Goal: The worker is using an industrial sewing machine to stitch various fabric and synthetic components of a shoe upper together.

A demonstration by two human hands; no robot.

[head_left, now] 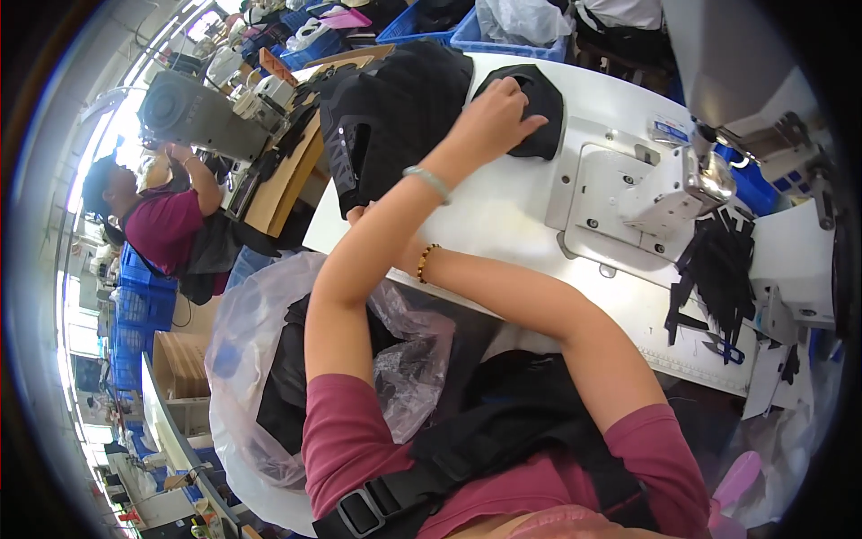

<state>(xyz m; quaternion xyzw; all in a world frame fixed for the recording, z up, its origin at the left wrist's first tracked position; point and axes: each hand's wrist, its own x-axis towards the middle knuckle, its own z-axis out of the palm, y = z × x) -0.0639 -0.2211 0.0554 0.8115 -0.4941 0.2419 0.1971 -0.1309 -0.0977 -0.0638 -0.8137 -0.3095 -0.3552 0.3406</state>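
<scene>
Left hand [492, 119] is over the small black piece [549, 106], fingers loosely curled, thumb out to the right; can't tell if it's pinching or just resting. Right hand [358, 214] passes under the left forearm, so arms are crossed; fingertips show at the low corner of the black cloth [409, 94]. Grip there is hidden, can't tell.

Placement, my read: left hand steadies the small piece while the right minds the corner at the table edge, hence the crossing. Cloth is left of the machine [660, 193], probably to leave its bed clear.

Cloth sits at the far left of the white table [512, 242]. Long axis runs diagonally, near left to far right; narrow end points back at the person, broad end away. Pale-lettered band is on its left side. Small piece sits just right of the broad end, rounded, no clear long axis.

Further out: black strips [718, 269] right of the bed, likely parked within reach, with snips [725, 349] just nearer. Plastic bag [242, 368] with dark fabric below the table's near left edge. Blue bins [507, 43] beyond the far edge. Co-worker [166, 220] at left, by a grey machine [193, 112].
</scene>
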